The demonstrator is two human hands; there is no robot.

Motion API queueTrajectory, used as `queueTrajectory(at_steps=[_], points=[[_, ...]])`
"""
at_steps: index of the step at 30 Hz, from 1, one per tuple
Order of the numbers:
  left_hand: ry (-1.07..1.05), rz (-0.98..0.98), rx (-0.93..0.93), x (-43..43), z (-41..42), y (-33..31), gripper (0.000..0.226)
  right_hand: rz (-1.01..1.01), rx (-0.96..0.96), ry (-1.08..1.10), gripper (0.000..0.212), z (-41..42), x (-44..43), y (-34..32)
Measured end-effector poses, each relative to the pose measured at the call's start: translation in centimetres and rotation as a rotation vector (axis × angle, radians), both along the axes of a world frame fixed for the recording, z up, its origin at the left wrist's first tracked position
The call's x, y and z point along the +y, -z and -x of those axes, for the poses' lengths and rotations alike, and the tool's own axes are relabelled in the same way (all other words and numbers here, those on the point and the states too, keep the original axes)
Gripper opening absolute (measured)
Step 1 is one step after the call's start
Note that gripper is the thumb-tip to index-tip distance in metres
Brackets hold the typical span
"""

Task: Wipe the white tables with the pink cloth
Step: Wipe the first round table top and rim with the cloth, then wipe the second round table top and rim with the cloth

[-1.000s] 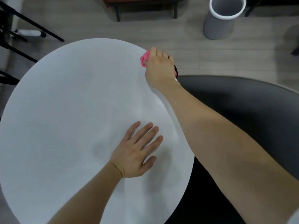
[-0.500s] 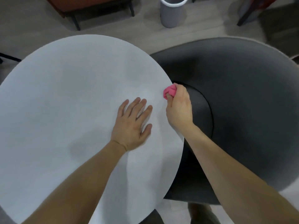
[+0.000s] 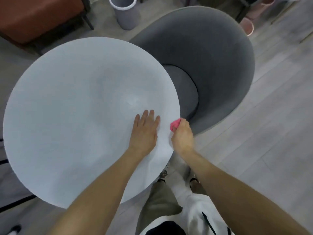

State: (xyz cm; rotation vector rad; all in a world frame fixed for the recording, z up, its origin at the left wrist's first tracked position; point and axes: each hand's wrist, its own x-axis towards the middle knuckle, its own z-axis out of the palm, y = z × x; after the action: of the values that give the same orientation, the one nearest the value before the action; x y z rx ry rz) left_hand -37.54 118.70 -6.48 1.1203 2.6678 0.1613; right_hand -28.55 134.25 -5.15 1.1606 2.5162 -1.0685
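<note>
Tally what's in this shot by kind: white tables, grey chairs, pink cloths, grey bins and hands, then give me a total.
white table: 1
grey chair: 1
pink cloth: 1
grey bin: 1
hands, left hand and right hand: 2
Total: 6

Big, round, white counter (image 3: 76, 116), flat and smooth, a bit shiny near the middle. Small pink cloth (image 3: 175, 125), scrunched up into a little ball, right at the counter's right edge. Squeezed inside the right hand (image 3: 183, 138), only a bit of pink poking out. Left hand (image 3: 145, 131) flat on the counter, just beside the cloth.
</note>
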Motion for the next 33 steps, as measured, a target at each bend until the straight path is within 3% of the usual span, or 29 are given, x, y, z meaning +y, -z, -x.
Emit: queueTrajectory(at_steps=[3, 8, 9, 13, 15, 20, 24, 25, 27, 30, 33], points=[[0.064, 0.022, -0.109, -1.8, -5.1, -1.5, 0.056, 0.061, -0.091, -0.148, 0.015, -4.9, 0.1, -1.0], [-0.025, 0.064, -0.500, 0.1, -8.7, -4.8, 0.029, 0.202, -0.094, -0.130, 0.031, -11.8, 3.0, -5.8], [-0.052, 0.034, -0.605, 1.2, -9.2, -5.3, 0.030, 0.223, -0.064, -0.089, 0.036, -13.2, 3.7, -7.0], [-0.071, -0.097, -1.216, 8.4, -11.5, -8.1, 0.067, 0.268, 0.083, 0.163, 0.042, -19.9, 6.3, -11.2], [0.049, -0.066, -1.327, 12.8, -14.1, -9.6, 0.064, 0.278, 0.163, 0.339, 0.039, -24.1, 7.2, -12.5], [0.337, -0.067, -1.141, 22.3, -25.2, -13.3, 0.023, 0.177, 0.264, 0.722, 0.027, -36.9, 8.2, -16.3], [0.564, -0.062, -0.984, 27.3, -35.5, -16.4, 0.026, 0.057, 0.294, 0.898, 0.049, -47.4, 7.2, -19.8], [0.630, -0.059, -0.946, 28.2, -38.2, -17.2, 0.029, -0.006, 0.269, 0.928, 0.047, -50.1, 7.0, -19.9], [0.748, -0.070, -0.898, 29.6, -43.4, -18.7, 0.033, -0.116, 0.242, 0.974, 0.024, -55.5, 6.9, -19.6], [0.933, -0.083, -0.829, 31.0, -50.8, -20.3, 0.033, -0.150, 0.262, 1.076, 0.001, -63.9, 6.7, -19.6], [1.032, -0.046, -0.813, 32.3, -57.9, -21.9, 0.037, -0.170, 0.323, 1.143, 0.012, -71.4, 6.2, -20.8]])
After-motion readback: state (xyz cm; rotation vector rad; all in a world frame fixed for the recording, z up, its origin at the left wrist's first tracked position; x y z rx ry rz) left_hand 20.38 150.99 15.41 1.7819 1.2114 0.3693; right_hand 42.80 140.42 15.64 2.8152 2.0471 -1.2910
